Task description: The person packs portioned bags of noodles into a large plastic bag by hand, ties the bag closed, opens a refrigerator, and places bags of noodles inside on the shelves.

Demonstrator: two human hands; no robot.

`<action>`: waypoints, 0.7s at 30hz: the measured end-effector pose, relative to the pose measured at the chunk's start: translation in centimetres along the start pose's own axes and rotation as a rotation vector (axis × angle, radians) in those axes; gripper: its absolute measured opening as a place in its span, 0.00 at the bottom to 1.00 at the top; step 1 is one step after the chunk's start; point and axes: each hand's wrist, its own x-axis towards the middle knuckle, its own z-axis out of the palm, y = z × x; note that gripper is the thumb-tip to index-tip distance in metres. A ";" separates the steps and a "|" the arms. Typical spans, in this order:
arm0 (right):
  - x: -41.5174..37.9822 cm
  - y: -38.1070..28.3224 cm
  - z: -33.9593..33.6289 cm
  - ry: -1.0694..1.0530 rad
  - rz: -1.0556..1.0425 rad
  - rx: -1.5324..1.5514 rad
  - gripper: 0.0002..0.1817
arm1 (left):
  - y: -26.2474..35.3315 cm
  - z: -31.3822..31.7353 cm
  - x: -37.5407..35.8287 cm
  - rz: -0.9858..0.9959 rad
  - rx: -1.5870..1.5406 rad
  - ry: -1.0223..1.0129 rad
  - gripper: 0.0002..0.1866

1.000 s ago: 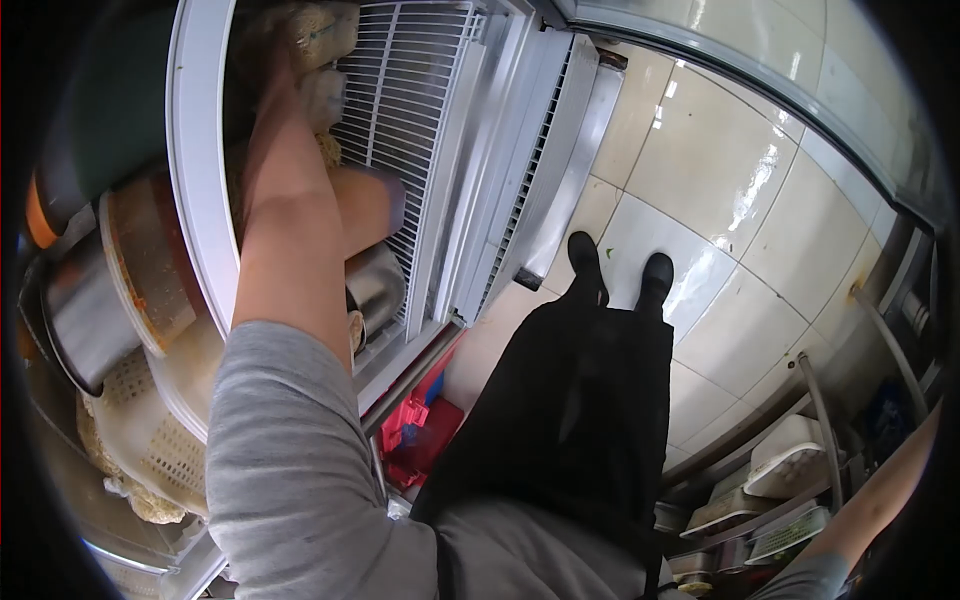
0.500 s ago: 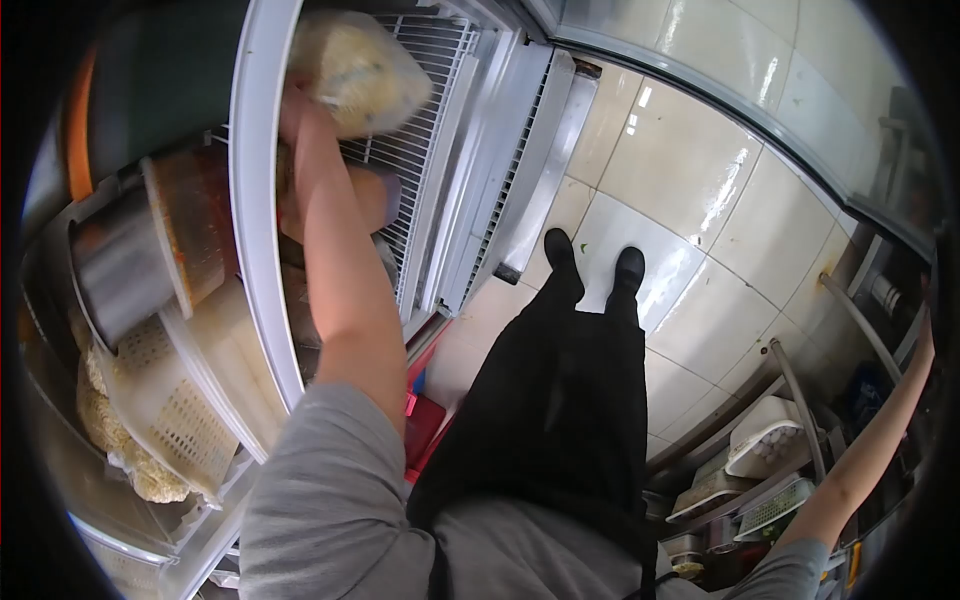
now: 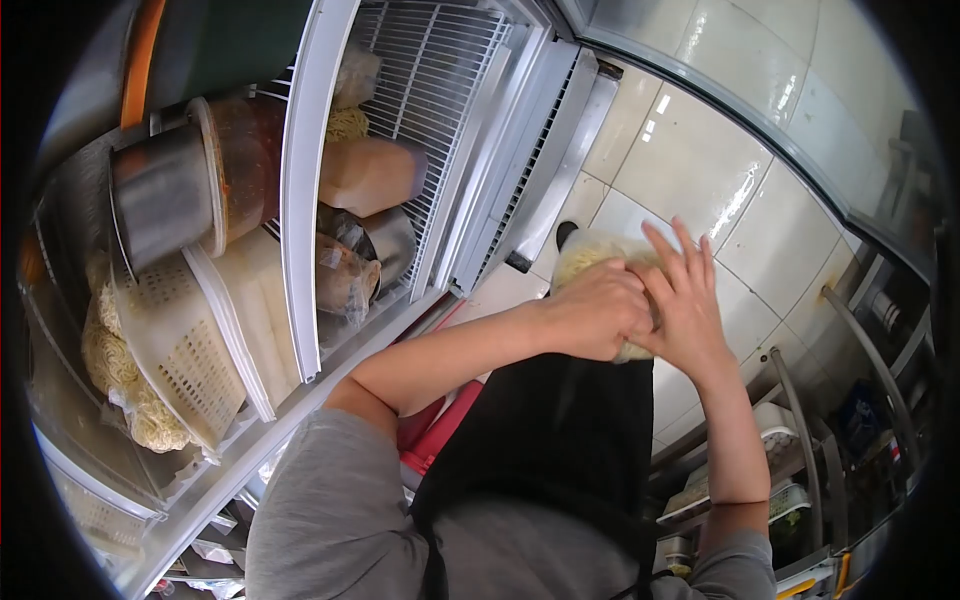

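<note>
A clear plastic bag of pale yellow noodles point(image 3: 588, 262) is in front of my body, above my legs. My left hand point(image 3: 603, 308) is closed round the gathered part of the bag, knuckles up. Against it, my right hand point(image 3: 692, 312) has its thumb and forefinger pinched at the bag, and its other fingers are stretched out and spread. The spot where the fingertips of both hands meet is partly hidden by the left hand. Part of the bag also shows below the hands.
On the left is an open fridge with a wire shelf point(image 3: 430, 75), a wrapped brown container point(image 3: 368, 178) and bagged food point(image 3: 345, 275). Left of its white frame point(image 3: 305, 200) are a steel pot point(image 3: 165, 190) and a perforated basket point(image 3: 190, 350) near noodles point(image 3: 150, 425). Metal rails point(image 3: 798, 430) stand on the right.
My left hand has brought the noodle bag out of the fridge to in front of my body. My right hand has come from the far right to meet it at the bag.
</note>
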 end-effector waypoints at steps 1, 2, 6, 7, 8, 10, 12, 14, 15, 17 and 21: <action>-0.9 0.0 0.8 -0.066 0.020 0.112 0.33 | 0.4 0.2 -0.2 0.005 -0.032 -0.030 0.06; -1.6 0.0 1.5 -0.130 0.041 0.222 0.30 | 0.5 0.3 -0.2 0.013 -0.063 -0.059 0.06; -3.3 -0.9 3.6 0.032 0.091 0.256 0.20 | -0.2 1.3 -0.3 0.159 -0.215 -0.043 0.08; -3.3 -0.8 4.3 0.069 0.101 0.233 0.17 | -0.7 1.5 -0.2 0.159 -0.185 -0.076 0.07; -3.2 -0.6 4.9 0.109 0.110 0.211 0.14 | -1.3 1.5 -0.1 0.159 -0.153 -0.111 0.06; -2.8 -0.1 5.5 0.139 0.164 0.203 0.14 | -2.1 -0.1 0.5 0.184 -0.177 -0.038 0.04; -3.2 0.6 5.9 0.164 0.228 0.194 0.14 | -4.1 -2.6 1.3 0.171 -0.333 0.282 0.03; -4.4 2.3 6.0 -0.088 0.460 0.156 0.16 | -11.9 -7.8 -0.3 -0.407 0.030 0.643 0.16; -5.3 2.7 6.6 -0.071 0.443 0.085 0.16 | -14.4 -14.1 0.3 -0.369 0.194 0.783 0.21; -7.0 3.3 8.0 -0.076 0.544 0.083 0.15 | -22.2 -20.6 -1.2 -1.039 0.405 1.133 0.27; -11.4 5.1 9.1 0.000 0.799 0.074 0.13 | -32.5 -30.5 -10.1 -1.343 0.511 1.087 0.29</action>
